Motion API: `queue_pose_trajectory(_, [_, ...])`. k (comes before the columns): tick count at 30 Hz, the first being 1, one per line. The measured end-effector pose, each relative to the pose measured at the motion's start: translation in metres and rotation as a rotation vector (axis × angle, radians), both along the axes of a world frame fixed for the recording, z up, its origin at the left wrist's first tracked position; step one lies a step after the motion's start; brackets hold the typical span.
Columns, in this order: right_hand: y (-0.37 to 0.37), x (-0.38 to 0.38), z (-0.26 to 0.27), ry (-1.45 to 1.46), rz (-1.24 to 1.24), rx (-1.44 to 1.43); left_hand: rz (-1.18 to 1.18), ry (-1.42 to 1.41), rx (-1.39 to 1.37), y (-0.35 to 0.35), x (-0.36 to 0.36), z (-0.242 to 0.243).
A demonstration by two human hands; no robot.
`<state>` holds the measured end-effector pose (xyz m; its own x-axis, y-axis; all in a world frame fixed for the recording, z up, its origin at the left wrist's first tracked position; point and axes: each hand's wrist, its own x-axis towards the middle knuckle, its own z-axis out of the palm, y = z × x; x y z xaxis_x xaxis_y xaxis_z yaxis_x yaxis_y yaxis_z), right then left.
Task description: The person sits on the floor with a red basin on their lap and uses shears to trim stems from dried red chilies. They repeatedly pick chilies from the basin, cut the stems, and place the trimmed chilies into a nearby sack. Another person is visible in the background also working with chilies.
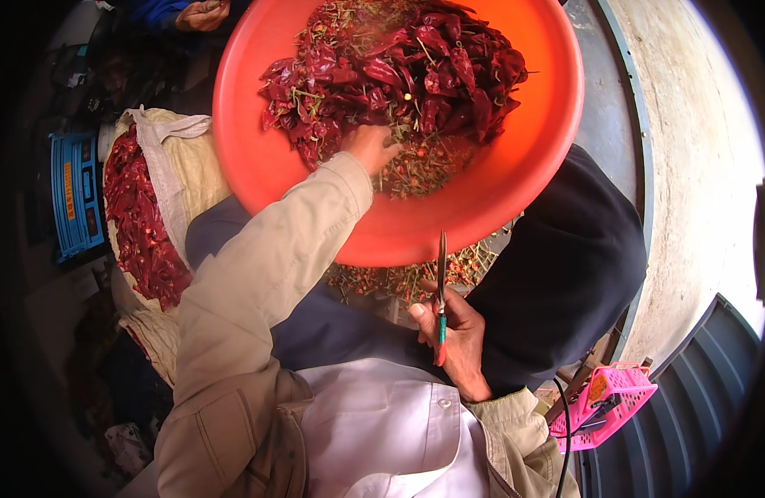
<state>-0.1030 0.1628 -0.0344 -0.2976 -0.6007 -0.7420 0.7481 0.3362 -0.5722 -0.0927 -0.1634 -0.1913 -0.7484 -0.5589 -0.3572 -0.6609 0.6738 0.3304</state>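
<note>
A wide orange-red plastic basin (395, 243) sits before me, above my lap. Dried red chilli peppers (382, 75) are heaped in its far part, and cut stems and bits (426, 168) lie at the near side of the heap. My left hand (370, 149) reaches into the basin, touching the pile at its near edge; its fingertips are partly hidden, so whether it grips anything is unclear. Below the basin's near rim, my right hand (454, 330) holds pointed snips (442, 311) with red and green handles, blades directed toward the basin.
Left of the basin stands a woven sack (193, 162) full of dried chillies (140, 230), beside a blue plastic crate (77, 193). Another person's hand (202, 15) shows at the top left. Stem scraps (395, 283) litter the floor under the basin. A pink perforated basket (613, 404) is at lower right.
</note>
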Motion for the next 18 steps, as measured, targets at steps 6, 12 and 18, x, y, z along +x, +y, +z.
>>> queue_pose_trajectory(6, [0.003,0.001,0.001,0.011,0.010,-0.022,0.158,-0.046,0.236,-0.012,0.008,0.000])
queue_pose_trajectory(12, [0.004,0.005,0.005,0.009,-0.003,-0.040,0.361,0.178,0.705,-0.027,0.023,0.017])
queue_pose_trajectory(18, [0.010,0.015,0.009,0.110,-0.041,-0.084,0.447,0.349,0.894,-0.011,0.031,0.082])
